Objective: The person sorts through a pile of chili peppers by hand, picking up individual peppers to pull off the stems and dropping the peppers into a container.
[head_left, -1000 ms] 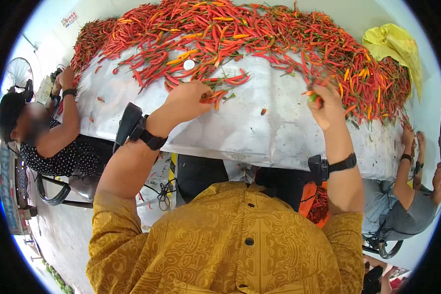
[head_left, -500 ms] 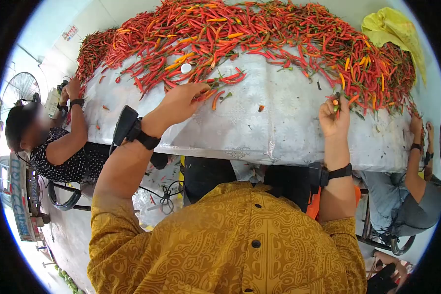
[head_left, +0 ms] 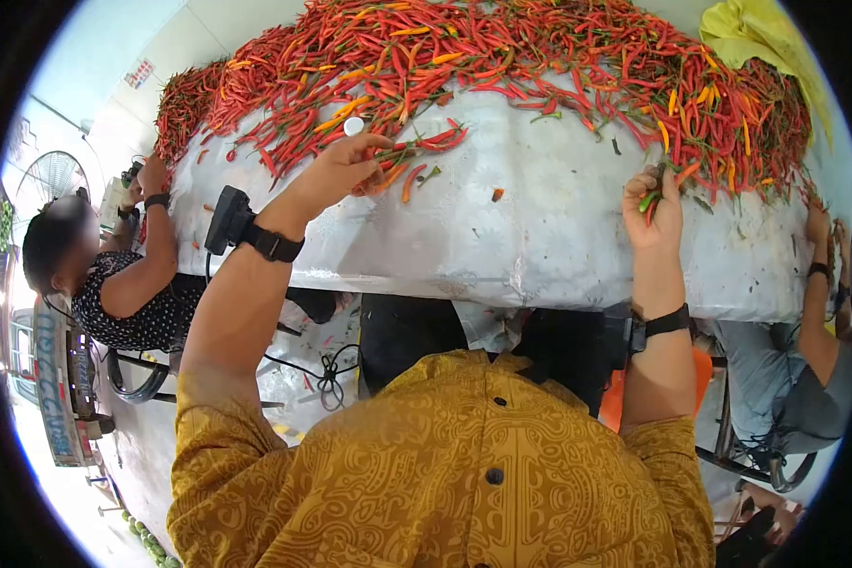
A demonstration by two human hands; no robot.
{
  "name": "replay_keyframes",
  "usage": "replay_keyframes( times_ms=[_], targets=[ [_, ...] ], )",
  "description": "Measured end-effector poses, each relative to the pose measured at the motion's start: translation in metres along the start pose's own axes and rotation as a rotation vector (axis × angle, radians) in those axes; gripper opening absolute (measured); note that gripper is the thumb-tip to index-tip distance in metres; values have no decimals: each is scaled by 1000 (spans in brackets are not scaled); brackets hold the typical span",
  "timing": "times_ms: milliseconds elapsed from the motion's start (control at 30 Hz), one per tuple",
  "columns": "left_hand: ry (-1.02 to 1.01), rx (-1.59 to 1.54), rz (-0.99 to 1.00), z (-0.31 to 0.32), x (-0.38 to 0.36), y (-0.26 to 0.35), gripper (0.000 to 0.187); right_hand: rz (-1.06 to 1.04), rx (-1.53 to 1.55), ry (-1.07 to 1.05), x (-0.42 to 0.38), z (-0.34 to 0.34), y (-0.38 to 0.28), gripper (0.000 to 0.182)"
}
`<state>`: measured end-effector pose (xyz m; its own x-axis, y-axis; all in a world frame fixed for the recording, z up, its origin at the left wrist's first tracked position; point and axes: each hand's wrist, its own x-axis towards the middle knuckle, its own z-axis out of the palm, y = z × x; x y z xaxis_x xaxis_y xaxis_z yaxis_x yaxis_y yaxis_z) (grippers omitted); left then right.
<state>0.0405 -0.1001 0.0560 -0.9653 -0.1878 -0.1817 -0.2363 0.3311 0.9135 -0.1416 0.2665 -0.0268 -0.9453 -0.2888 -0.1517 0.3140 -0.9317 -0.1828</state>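
Note:
My left hand [head_left: 336, 175] is over the near edge of the chilli pile, its index finger stretched out and the thumb apart from it. Red chillies [head_left: 435, 140] lie just beyond its fingertips, and an orange-red chilli [head_left: 409, 185] rests close by on the table. A round white cap [head_left: 353, 125] sits on the pile above this hand. My right hand [head_left: 655, 216] is raised at the right side of the pile, its fingers closed around a few chillies [head_left: 647, 202] with green and red parts showing. Loose chillies [head_left: 688, 174] lie beside its fingertips.
A large heap of red and orange chillies [head_left: 502, 47] spans the far side of the silvery covered table [head_left: 464, 256]. A yellow sack [head_left: 753, 38] lies at far right. One person [head_left: 128, 293] works at the left, another [head_left: 805, 369] at the right. A cable [head_left: 328, 379] hangs below.
My left hand has shifted slightly left and up, and its fingers have spread from a pinch at a chilli. My right hand stays nearly in place, more of the held chillies now showing.

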Motion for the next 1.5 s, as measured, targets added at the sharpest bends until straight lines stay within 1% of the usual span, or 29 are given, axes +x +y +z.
replay_keyframes(
  times_ms=[67, 100, 167, 200, 267, 300, 367, 400, 433, 467, 500, 567, 600, 667, 700, 767, 800, 867, 900, 967, 1033, 1100, 1167, 1200, 1267, 1367, 1400, 1467, 1500],
  targets=[
    [1, 196, -43, 3, -2, 11, 44, 13, -17, 0, -3, 2, 1, 11],
    [-1, 201, -46, 5, -2, 14, 44, 4, -66, -23, -8, 8, 4, 10],
    [151, 520, 101, 8, 0, 19, 42, -1, -114, -45, -10, 8, 6, 10],
    [155, 522, 99, 11, 2, 17, 42, 6, -108, -68, -8, 6, 5, 10],
    [272, 660, 165, 20, 9, 12, 45, 14, -102, -99, -6, 6, 4, 11],
    [277, 661, 166, 26, 9, 14, 45, 22, -102, -97, -7, 6, 3, 8],
    [255, 701, 83, 37, 8, 17, 43, 32, -105, -99, -8, 9, 4, 7],
    [259, 699, 84, 38, 10, 14, 43, 13, -145, -54, -8, 12, 5, 7],
    [192, 762, 106, 38, 14, 9, 38, -6, -185, -9, -9, 14, 5, 9],
    [124, 824, 127, 39, 16, 9, 33, -3, -188, -11, -8, 13, 6, 9],
    [128, 823, 124, 37, 17, 9, 33, -6, -194, -32, -7, 11, 6, 12],
    [-14, 826, 15, 33, 18, 12, 28, -3, -202, -55, -7, 9, 6, 14],
    [-9, 824, 13, 31, 18, 11, 28, 9, -199, -74, -7, 10, 6, 14],
    [-63, 973, 97, 26, 16, 6, 27, 25, -196, -95, -7, 10, 5, 14],
    [-59, 974, 94, 25, 14, 3, 27, 32, -182, -86, -7, 10, 4, 14],
    [-30, 974, 321, 23, 6, 2, 26, 42, -168, -77, -8, 11, 5, 15],
    [-29, 975, 320, 20, 3, 6, 26, 34, -181, -71, -8, 12, 5, 13],
    [84, 776, 202, 12, -2, 15, 25, 26, -193, -61, -8, 12, 6, 12],
    [81, 776, 200, 7, -2, 13, 25, 26, -206, -58, -8, 11, 6, 12],
    [145, 417, 87, -3, 0, 11, 21, 25, -221, -54, -8, 12, 6, 11],
    [158, 405, 100, -3, 6, 0, 23, 19, -218, -11, -9, 14, 7, 10],
    [171, 396, 117, -1, 7, -1, 26, 30, -203, -44, -8, 11, 6, 11],
    [116, 573, 36, 4, 10, -1, 28, 38, -186, -74, -6, 9, 5, 11],
    [113, 574, 36, 7, 12, -2, 28, 39, -205, -79, -5, 8, 4, 10],
    [134, 811, 114, 12, 16, -4, 30, 38, -225, -83, -5, 7, 3, 10],
    [122, 892, 123, 14, 16, -2, 29, 49, -225, -134, -6, 8, 4, 9],
    [120, 892, 124, 15, 16, 0, 29, 41, -237, -110, -6, 9, 4, 9],
    [116, 1037, 174, 17, 13, 2, 26, 33, -246, -83, -7, 9, 5, 8],
    [114, 1039, 173, 16, 13, 1, 26, 33, -258, -82, -6, 10, 6, 8]
  ],
)
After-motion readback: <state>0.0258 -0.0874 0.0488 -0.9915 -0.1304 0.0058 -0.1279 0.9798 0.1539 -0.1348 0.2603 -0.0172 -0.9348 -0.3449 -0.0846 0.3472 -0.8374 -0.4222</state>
